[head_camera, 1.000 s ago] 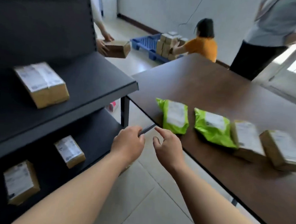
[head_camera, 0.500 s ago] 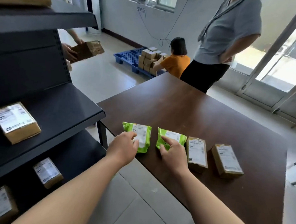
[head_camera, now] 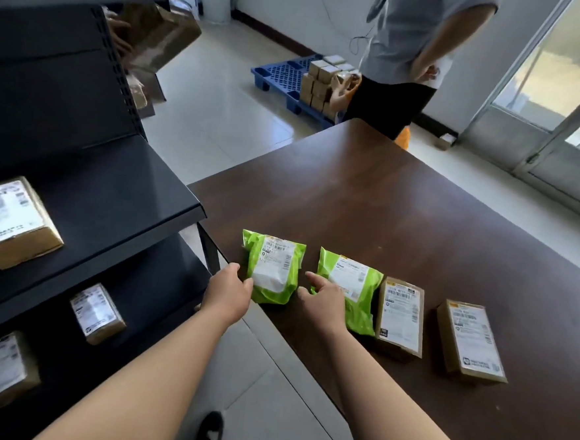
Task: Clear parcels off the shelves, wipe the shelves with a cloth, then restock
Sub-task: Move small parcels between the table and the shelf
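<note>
Two green mailer bags lie near the front corner of the brown table (head_camera: pixel 385 206), with two brown boxes (head_camera: pixel 400 317) (head_camera: pixel 472 341) in a row to their right. My left hand (head_camera: pixel 228 294) curls its fingers on the left edge of the left green bag (head_camera: pixel 273 270). My right hand (head_camera: pixel 322 301) lies between the bags with its index finger straight and its thumb out, over the near corner of the right green bag (head_camera: pixel 352 286). The dark shelf unit (head_camera: pixel 111 200) on the left holds three brown labelled boxes (head_camera: pixel 14 221) (head_camera: pixel 96 313) (head_camera: pixel 3 368).
A person in a grey top (head_camera: pixel 413 56) stands at the table's far end. Behind the shelf, someone's hands hold a brown parcel (head_camera: pixel 157 35). A blue pallet (head_camera: pixel 278 71) with stacked boxes sits on the tiled floor. My shoe (head_camera: pixel 210 430) is below.
Both hands came from the gap beside the shelf to the green bags on the table. The view has swung and drawn closer, and the right hand now sits between the two bags.
</note>
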`<state>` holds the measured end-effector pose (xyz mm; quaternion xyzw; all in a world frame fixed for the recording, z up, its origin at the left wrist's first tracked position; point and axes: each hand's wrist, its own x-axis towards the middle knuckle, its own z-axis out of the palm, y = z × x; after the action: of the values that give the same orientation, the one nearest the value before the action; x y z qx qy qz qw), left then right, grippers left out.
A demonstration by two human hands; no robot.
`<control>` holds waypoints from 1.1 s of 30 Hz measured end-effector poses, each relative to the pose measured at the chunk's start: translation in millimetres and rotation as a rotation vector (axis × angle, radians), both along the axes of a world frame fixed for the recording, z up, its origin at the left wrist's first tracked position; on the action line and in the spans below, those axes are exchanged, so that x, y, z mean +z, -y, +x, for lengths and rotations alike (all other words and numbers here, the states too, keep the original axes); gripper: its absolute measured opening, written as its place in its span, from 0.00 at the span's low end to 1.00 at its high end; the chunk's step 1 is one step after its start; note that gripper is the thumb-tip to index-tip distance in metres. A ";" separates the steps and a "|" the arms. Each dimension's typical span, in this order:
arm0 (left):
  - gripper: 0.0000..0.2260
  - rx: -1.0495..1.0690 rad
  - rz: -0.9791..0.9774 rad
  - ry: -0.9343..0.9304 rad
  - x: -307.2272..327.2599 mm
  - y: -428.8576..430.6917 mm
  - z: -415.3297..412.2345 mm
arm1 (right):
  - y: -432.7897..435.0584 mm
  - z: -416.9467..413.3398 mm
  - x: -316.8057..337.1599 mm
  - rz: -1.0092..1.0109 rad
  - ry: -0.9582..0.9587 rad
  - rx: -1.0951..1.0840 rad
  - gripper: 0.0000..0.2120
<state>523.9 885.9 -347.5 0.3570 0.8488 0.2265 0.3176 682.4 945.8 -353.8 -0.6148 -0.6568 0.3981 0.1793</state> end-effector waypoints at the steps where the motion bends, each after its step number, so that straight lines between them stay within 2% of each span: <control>1: 0.23 0.009 -0.015 0.019 -4.8 -6.9 -3.0 | -4.3 -4.4 -4.4 -0.018 -0.002 -0.008 0.20; 4: 0.23 0.004 -0.045 0.052 -18.9 -29.6 -12.8 | -18.6 -17.9 -19.3 -0.068 -0.002 -0.032 0.20; 10: 0.09 -0.054 -0.115 0.051 -39.5 -63.6 -24.9 | -44.4 -40.4 -42.2 -0.161 0.020 -0.089 0.23; 19: 0.05 -0.109 -0.095 0.055 -52.0 -92.5 -37.3 | -60.0 -60.7 -53.3 -0.242 -0.013 -0.164 0.24; 22: 0.05 -0.120 -0.062 0.038 -52.4 -94.8 -38.5 | -57.5 -57.1 -48.5 -0.223 -0.038 -0.186 0.23; 24: 0.06 -0.132 -0.038 0.028 -50.4 -96.9 -39.7 | -58.2 -47.4 -43.0 -0.141 -0.047 -0.230 0.20; 28: 0.04 -0.141 -0.002 0.024 -44.1 -99.6 -39.1 | -66.6 -10.9 -36.5 0.028 0.197 -0.330 0.20; 33: 0.03 -0.151 0.029 0.036 -42.7 -97.2 -31.1 | -69.2 23.2 -42.0 -0.129 0.423 -0.349 0.27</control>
<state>492.8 983.1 -390.2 0.4204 0.8103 0.2203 0.3437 705.6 1015.0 -395.8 -0.7982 -0.5371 0.2649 0.0644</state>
